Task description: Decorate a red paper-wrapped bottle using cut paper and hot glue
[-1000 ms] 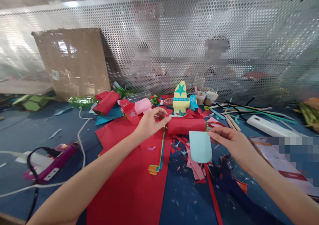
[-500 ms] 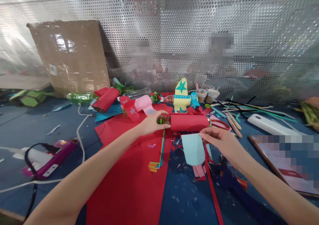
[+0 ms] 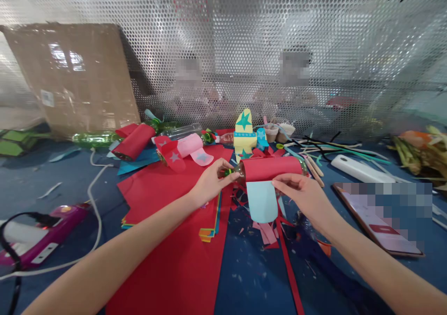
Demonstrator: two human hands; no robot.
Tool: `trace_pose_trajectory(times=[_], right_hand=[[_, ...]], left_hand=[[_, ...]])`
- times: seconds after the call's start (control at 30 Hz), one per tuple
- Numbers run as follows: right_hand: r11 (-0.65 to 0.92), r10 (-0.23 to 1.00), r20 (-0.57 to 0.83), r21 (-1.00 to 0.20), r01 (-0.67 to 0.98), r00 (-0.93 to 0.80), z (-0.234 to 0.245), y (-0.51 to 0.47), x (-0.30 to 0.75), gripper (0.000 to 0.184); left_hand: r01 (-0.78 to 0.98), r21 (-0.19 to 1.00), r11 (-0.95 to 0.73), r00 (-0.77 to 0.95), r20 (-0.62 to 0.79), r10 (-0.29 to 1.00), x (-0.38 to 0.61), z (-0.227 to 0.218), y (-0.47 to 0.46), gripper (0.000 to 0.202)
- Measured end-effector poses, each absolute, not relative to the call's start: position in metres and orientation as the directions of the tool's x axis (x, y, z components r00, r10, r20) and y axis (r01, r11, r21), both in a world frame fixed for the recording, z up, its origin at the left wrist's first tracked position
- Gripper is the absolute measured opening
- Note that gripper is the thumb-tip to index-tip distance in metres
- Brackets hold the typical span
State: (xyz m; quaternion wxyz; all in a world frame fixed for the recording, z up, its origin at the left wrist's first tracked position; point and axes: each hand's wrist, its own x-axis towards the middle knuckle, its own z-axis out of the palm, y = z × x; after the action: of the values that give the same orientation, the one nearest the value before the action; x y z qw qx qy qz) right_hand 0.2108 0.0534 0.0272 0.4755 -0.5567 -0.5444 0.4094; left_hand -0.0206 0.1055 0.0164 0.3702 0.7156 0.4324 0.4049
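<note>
My left hand (image 3: 213,181) pinches the neck end of a plastic bottle (image 3: 240,170) that lies on its side, wrapped in red paper (image 3: 272,168). Between the fingertips of my right hand (image 3: 296,189) is the upper right corner of a light blue paper piece (image 3: 262,202) with a rounded lower edge. Its top edge lies along the lower side of the red wrap; whether it is stuck there I cannot tell. Under my left forearm lie red paper sheets (image 3: 167,268). Pink and red paper scraps (image 3: 266,233) lie below the blue piece.
Behind stand a yellow paper-covered bottle with stars (image 3: 244,138) and several other wrapped bottles. A purple power strip (image 3: 49,236) with cords lies left. A tablet-like device (image 3: 377,222) and a white glue gun-like object (image 3: 361,168) lie right. Cardboard (image 3: 77,82) leans on the perforated metal panel (image 3: 223,36).
The view has shifted to the right. The wrapped bottle's right end has tilted upward slightly, and the blue paper has come closer against the red wrap. Both hands keep their hold.
</note>
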Motion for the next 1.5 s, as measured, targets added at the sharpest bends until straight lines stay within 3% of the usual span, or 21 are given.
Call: trace_pose_trajectory(times=[1.0,1.5], right_hand=[[0.120,0.980,0.162,-0.946,0.302,0.118,0.035,0.052,0.220,0.024],[0.256,0.919,0.369,-0.828,0.500,0.140,0.035,0.046,0.215,0.019]], left_hand=[[0.271,0.884,-0.380,0.273,0.308,0.911,-0.014,0.024,0.095,0.021],[0.239,0.906,-0.348,0.264,0.285,0.922,-0.008,0.027,0.086,0.020]])
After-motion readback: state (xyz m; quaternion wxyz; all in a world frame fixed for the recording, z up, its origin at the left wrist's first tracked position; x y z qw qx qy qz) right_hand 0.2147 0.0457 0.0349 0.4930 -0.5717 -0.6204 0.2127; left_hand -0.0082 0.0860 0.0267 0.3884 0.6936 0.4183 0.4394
